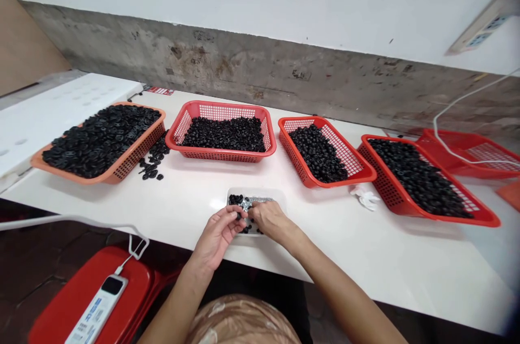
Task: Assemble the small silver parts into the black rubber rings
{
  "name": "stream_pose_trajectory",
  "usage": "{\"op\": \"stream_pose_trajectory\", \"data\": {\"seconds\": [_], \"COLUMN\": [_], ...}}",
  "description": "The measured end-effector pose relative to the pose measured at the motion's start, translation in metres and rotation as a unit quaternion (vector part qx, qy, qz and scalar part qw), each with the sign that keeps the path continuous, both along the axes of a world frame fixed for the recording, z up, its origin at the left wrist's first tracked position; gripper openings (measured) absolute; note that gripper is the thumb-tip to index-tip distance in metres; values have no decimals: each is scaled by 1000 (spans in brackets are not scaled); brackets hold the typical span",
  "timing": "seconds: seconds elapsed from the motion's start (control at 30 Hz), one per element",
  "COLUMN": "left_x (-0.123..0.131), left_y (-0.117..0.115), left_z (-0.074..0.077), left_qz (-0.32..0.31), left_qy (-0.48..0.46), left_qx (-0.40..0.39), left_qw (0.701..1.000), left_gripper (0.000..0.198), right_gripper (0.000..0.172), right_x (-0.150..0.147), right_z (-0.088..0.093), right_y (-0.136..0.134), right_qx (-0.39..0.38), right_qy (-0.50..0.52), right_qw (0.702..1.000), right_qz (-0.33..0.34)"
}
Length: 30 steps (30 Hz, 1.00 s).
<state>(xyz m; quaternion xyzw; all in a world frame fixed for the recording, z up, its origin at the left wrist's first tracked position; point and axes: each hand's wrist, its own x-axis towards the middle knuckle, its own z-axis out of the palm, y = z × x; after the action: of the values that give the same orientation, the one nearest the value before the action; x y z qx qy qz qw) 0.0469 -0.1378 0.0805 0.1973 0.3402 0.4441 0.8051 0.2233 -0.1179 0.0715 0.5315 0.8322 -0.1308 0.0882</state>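
A small white tray (278, 195) at the table's front edge holds black pieces and small shiny metal parts. Over its left side, my left hand (219, 229) has thumb and fingers pinched on a small black piece (239, 216). My right hand (268, 218) reaches into the tray from the right, fingers bent down among the metal parts (246, 205). Its fingertips are mostly hidden, so what they hold cannot be made out. The two hands are close together.
Behind the tray, an orange basket (117, 170) and red baskets (221, 155), (298, 162), (390, 192) hold black pieces. Loose pieces (151, 169) and crumpled white paper (366, 197) lie on the table (182, 203). A power strip (97, 309) rests on a red stool (77, 284).
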Motion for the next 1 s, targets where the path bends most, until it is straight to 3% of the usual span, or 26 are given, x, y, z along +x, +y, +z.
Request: {"op": "stream_pose_trajectory", "data": {"seconds": [0.4,0.73,0.93,1.0], "left_x": [0,0,0,1], "left_y": [1,0,-1,-1], "left_z": [-1,2,1,1], "left_qz": [4,3,-6,-12], "left_qy": [-4,-3,-2,2], "left_qx": [-5,-3,10,10], "left_qw": [1000,1000,1000,1000], "left_gripper": [22,22,17,18], "right_gripper": [22,22,17,16], "right_x": [14,6,16,19], "right_z": [20,7,19,23], "right_y": [-3,0,-3,-7], "right_qx": [21,-28,-3,1], "right_qy": [25,62,148,259], "right_qw": [998,997,988,962], "right_qz": [-50,-22,-53,-91]}}
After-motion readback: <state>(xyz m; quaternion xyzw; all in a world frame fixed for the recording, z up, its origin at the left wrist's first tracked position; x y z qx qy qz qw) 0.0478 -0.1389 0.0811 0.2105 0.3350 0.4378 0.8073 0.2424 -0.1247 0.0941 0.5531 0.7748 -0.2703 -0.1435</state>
